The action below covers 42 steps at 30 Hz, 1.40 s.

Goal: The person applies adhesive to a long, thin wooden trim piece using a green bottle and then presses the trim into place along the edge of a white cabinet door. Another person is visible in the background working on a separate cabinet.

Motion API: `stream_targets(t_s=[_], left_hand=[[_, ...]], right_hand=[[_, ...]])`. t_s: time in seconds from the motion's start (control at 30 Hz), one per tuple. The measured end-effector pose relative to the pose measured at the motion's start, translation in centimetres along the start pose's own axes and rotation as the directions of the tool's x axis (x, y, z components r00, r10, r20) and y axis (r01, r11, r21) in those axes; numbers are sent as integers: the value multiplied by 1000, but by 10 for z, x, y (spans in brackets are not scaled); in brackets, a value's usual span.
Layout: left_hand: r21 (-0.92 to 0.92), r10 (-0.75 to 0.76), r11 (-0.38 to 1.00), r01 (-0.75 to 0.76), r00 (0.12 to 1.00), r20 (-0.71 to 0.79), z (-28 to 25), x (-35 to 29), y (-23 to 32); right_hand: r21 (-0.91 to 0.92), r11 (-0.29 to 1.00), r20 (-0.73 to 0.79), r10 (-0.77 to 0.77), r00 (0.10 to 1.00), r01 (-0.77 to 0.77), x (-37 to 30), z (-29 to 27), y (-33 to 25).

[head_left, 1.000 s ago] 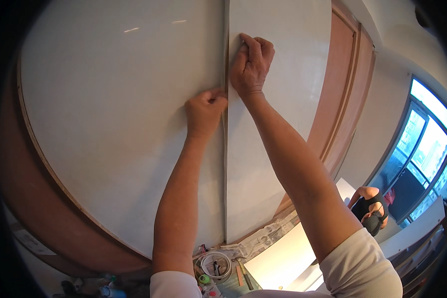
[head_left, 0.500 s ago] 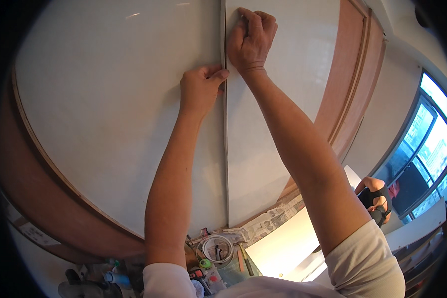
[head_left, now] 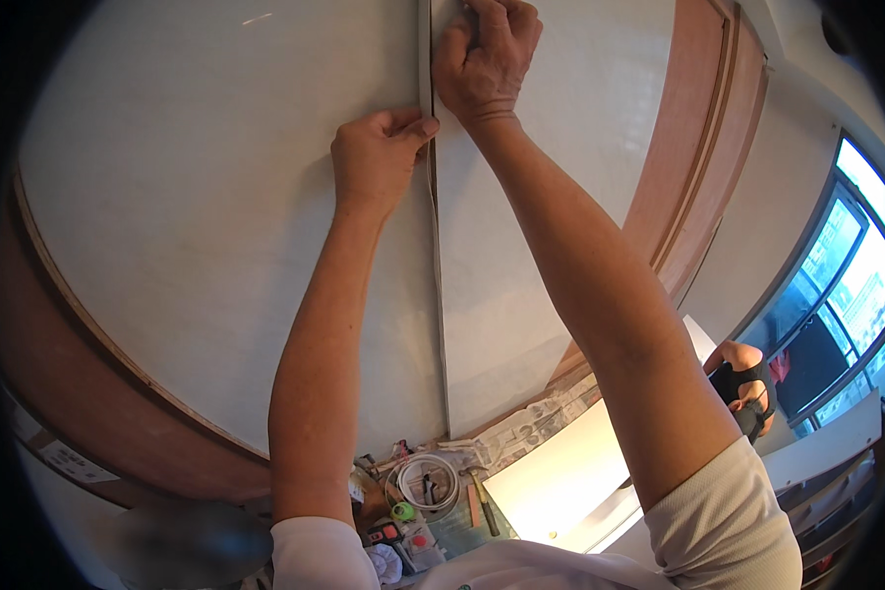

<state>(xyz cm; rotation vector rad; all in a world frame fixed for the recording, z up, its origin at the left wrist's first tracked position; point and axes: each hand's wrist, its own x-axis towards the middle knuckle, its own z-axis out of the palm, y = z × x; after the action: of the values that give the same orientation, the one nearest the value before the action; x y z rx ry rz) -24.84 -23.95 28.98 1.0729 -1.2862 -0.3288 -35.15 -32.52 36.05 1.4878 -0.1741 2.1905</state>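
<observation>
Two large pale, glossy panels stand before me: a wide left panel [head_left: 206,206] and a narrower right panel [head_left: 501,295]. Along the upright seam between them runs a thin whitish edge strip [head_left: 426,59], with a dark gap showing beside it. My left hand [head_left: 376,162] pinches the strip between thumb and fingers; the fingertips behind it are hidden. Higher up, just right of the seam, my right hand [head_left: 487,64] is closed against the right panel with its fingers curled. Whatever its fingers hold, if anything, is hidden from view.
Below lie a coil of white cable [head_left: 429,482], a hammer [head_left: 482,500], a green round thing [head_left: 403,511] and newspaper sheets [head_left: 531,425]. A bright pale board [head_left: 551,482] lies lower right. Another person [head_left: 742,383] is near the window [head_left: 846,275]. Reddish-brown wood [head_left: 674,167] borders the panels.
Both hands appear slightly higher and farther left in the picture, along with the seam. Each hand keeps its closed shape. The dark gap along the seam below my left hand looks a little wider.
</observation>
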Motion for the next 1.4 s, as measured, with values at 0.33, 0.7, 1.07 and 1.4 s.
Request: stream_targets(t_s=[0.33,0.7,1.07,1.4], left_hand=[[-101,-22,995,24,1000,22,-1,4,0],[-148,21,989,-23,1000,-11,4,1,-4],[-67,-46,997,40,994,-97,25,-65,-60],[-8,-39,999,39,994,-105,12,-61,-69]], right_hand=[[27,1000,-15,-8,1000,8,1,1,1],[21,990,183,-140,973,139,1,-12,3],[-32,982,189,-176,966,185,11,-13,1],[-79,976,172,-188,967,204,2,0,-5]])
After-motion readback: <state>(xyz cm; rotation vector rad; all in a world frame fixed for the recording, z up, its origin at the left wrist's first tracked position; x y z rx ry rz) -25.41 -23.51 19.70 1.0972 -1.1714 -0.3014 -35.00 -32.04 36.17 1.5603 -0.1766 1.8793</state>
